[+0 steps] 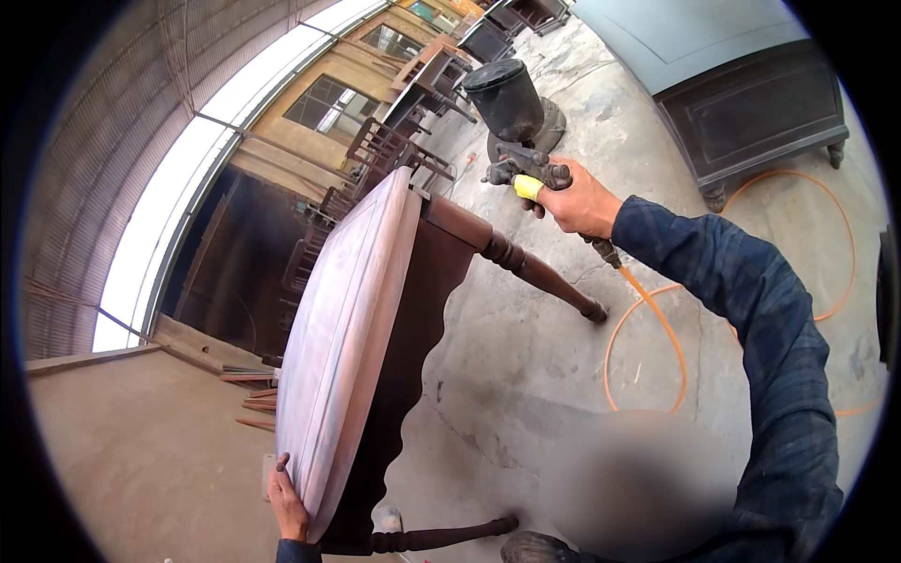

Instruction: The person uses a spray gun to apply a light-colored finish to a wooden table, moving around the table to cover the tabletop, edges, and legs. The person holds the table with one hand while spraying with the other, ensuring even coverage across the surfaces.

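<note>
My right hand [584, 199] is wrapped round a dark spray gun [518, 167] with yellow tape on it. A black lidded cup [505, 101] appears to sit on top of the gun. An orange air hose [664, 324] runs down from its handle. A wooden table [343, 319] stands tipped to the left, with a pale top, a dark scalloped apron and dark turned legs. At the near end, my left hand [287, 503] grips the edge of the tabletop. The gun is held beyond the table's far leg, apart from the wood.
A dark panelled cabinet [765, 117] on short feet stands at the far right, near the looping hose. Dark chairs [387, 150] and other furniture line the far left. Wooden strips [258, 402] lie behind the table. A blurred round patch covers the lower right.
</note>
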The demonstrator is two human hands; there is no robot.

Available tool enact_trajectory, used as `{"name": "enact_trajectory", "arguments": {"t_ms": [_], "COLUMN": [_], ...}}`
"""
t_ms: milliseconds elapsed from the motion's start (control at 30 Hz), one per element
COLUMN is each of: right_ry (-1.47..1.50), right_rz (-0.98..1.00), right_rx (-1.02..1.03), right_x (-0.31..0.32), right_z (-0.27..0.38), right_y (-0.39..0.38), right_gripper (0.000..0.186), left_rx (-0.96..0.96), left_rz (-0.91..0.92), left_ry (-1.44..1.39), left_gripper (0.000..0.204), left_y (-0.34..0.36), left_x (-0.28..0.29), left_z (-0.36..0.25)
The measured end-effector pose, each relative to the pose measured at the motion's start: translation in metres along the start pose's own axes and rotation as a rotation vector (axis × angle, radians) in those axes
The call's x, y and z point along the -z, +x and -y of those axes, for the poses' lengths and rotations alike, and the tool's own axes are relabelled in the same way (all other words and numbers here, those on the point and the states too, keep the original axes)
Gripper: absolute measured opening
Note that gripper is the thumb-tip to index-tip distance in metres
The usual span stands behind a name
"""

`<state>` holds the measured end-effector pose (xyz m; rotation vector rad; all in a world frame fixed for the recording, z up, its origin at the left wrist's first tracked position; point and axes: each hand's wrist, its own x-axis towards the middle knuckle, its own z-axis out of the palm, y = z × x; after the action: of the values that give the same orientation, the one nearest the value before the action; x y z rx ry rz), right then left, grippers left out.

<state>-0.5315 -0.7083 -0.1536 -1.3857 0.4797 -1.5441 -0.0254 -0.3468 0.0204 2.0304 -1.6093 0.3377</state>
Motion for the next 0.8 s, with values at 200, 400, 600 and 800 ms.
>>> {"name": "enact_trajectory", "arguments": {"t_ms": [200, 400, 600, 800], "right_ry": [0.062, -0.009, -0.022, 0.054], "right_rz": [0.05, 0.034, 0.085, 0.146], "right_rx": [-0.045, 0.0, -0.094, -0.088], "right_x": [-0.005, -0.008, -0.01, -0.003], "right_z": [0.015, 0.017, 0.024, 0.031], "right_y": [-0.012, 0.009, -0.001, -0.029], "right_gripper": [0.03, 0.022, 0.023, 0.026], "left_rx": [0.003, -0.008, 0.002, -0.023], "left_rz": [-0.023, -0.042, -0.049, -0.043], "left_ry": [0.044, 0.059, 0.029, 0.037], "left_gripper": [0.052, 0.049, 0.048, 0.048], "left_y": [-0.005, -0.003, -0.003, -0.001], "left_x": [0.007, 0.0, 0.002, 0.005], "left_z": [-0.001, 0.0, 0.004, 0.011]}}
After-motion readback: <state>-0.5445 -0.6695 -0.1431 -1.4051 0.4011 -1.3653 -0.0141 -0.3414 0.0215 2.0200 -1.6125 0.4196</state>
